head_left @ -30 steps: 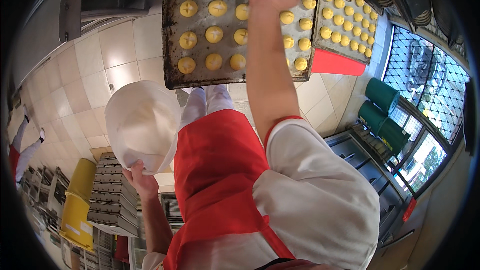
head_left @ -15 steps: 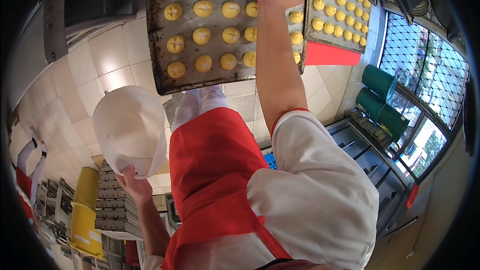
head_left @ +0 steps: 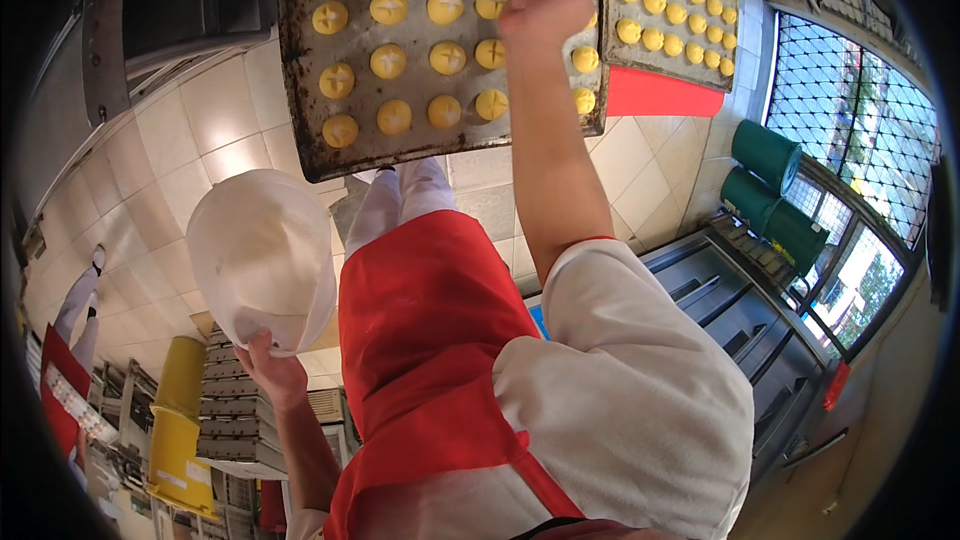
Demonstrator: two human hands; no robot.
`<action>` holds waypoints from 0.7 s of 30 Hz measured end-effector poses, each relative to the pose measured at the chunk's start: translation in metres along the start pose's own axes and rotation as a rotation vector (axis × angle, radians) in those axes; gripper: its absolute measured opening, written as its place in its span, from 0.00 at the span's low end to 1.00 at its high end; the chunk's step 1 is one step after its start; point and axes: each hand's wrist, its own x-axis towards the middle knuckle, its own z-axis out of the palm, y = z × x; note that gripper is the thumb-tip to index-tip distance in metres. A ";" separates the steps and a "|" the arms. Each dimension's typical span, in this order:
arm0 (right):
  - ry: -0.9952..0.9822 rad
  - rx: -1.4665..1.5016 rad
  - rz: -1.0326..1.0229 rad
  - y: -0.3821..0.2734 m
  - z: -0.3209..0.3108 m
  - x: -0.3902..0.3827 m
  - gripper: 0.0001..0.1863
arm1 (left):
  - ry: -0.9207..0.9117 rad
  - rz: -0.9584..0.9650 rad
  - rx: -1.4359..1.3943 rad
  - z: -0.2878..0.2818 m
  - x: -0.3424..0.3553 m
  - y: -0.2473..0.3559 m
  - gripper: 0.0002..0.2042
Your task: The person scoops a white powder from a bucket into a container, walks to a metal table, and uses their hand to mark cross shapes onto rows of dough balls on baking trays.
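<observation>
My left hand [head_left: 272, 370] grips the rim of a white plastic bucket [head_left: 212, 240], thumb over the edge. Pale powder [head_left: 275, 245] lies inside it. Over the dark metal baking tray [head_left: 420, 152] ahead of me is my right hand [head_left: 548, 10], its fingers drawn together; what they hold, if anything, is hidden. Rows of round yellow buns [head_left: 445, 57] sit on this tray, many with a pale cross on top. My right hand and forearm cover part of the rows at the right.
A second tray [head_left: 655, 68] of smaller-looking yellow buns adjoins on the right, above a red panel [head_left: 665, 95]. Green bins [head_left: 768, 158] stand by the barred window. Stacked grey trays [head_left: 232, 410] and yellow tubs [head_left: 180, 440] are at lower left. Another person [head_left: 65, 380] is at far left.
My right hand has moved slightly down and left over the tray, its fingers more tightly bunched. The other person at far left has come further into view, carrying something pale. The bucket stays nearly still.
</observation>
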 end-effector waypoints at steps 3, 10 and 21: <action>-0.025 0.052 0.004 -0.025 -0.003 -0.031 0.20 | -0.015 0.026 -0.007 -0.008 -0.006 -0.012 0.19; 0.012 -0.133 -0.010 -0.003 -0.036 -0.054 0.19 | -0.077 0.148 0.147 -0.028 -0.005 -0.034 0.19; 0.011 -0.110 0.011 -0.006 -0.107 -0.079 0.19 | -0.071 -0.033 -0.159 0.011 -0.036 0.007 0.26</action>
